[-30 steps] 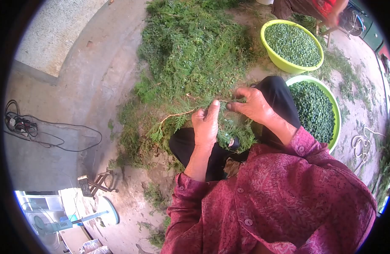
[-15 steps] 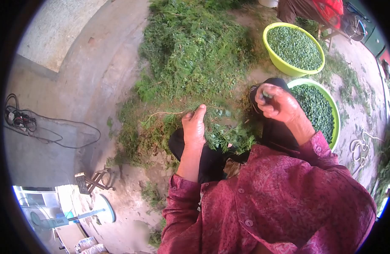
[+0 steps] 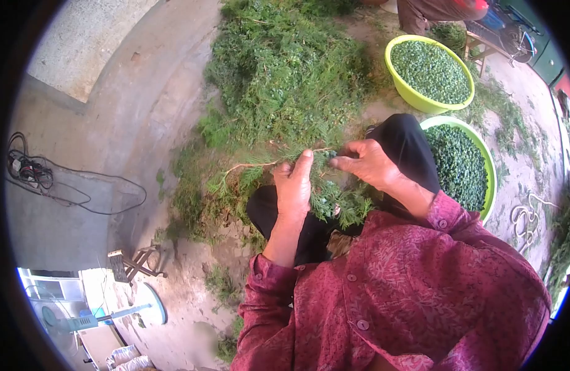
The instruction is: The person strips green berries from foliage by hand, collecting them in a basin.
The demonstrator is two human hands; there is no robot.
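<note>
My left hand point(image 3: 292, 185) is closed around a leafy evergreen branch point(image 3: 251, 166), its thin brown stem sticking out to the left and green sprays hanging beneath the fingers. Close to its thumb, my right hand point(image 3: 372, 166) has its fingers pinched at the branch's other end, where small bluish-green cones show at the fingertips. More sprays point(image 3: 347, 207) lie over my lap between the dark-trousered knees. Beyond the hands spreads a large heap of cut evergreen branches point(image 3: 278, 80).
A yellow-green tub point(image 3: 410, 96) full of small green cones stands at upper right. Nearer my right knee is a paler green tub point(image 3: 492, 188) of cones. Another person's leg point(image 3: 415, 15) shows at the top. Cables point(image 3: 34, 176), a small stool point(image 3: 136, 264) and a fan point(image 3: 81, 321) are at left.
My right hand has come leftward from beside the pale green tub to the branch, its fingers now pinching there. My left hand has shifted slightly right, still holding the branch.
</note>
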